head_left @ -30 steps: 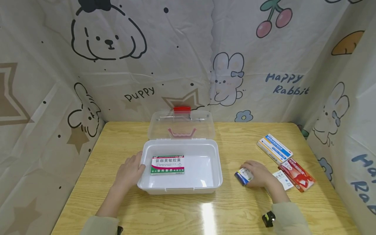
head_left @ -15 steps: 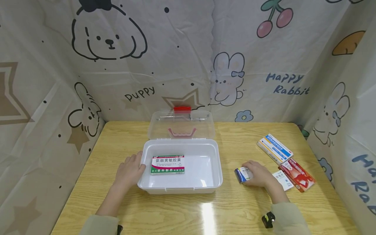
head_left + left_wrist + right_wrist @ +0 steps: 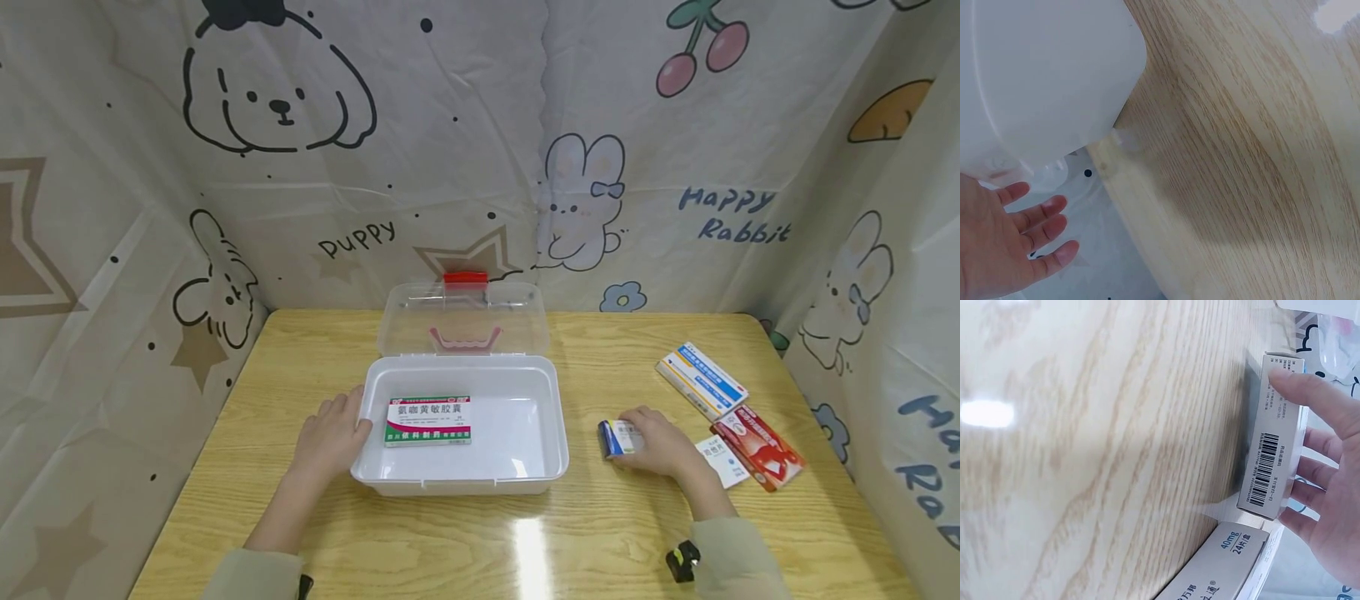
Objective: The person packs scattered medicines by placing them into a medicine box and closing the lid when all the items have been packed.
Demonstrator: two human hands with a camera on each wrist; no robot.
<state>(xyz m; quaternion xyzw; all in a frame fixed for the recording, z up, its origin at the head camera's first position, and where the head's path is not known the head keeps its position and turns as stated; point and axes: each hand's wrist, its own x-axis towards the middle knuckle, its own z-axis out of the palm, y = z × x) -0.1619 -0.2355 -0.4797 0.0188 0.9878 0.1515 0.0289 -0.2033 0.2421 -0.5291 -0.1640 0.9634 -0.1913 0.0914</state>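
In the head view, my right hand (image 3: 660, 446) holds a small blue-and-white medicine box (image 3: 622, 438) right of the container. The right wrist view shows my thumb on the barcode side of this box (image 3: 1269, 440) and my fingers along the opposite side. My left hand (image 3: 330, 437) rests by the left rim of a white plastic container (image 3: 517, 433). Its fingers (image 3: 1047, 231) are loosely extended beside the outer wall in the left wrist view, where the thumb is hidden. Inside the container lies a green-and-white medicine box (image 3: 427, 422).
Behind the container stands its raised clear lid (image 3: 405, 321) with a pink handle (image 3: 465, 340) and red latch (image 3: 465, 278). At right lie a blue-and-white box (image 3: 703, 379), a red box (image 3: 761, 450) and a white box (image 3: 723, 460) on the wooden table (image 3: 600, 550).
My right hand has turned the small medicine box slightly, swinging its blue end upward in the head view. The left hand and the container have stayed put.
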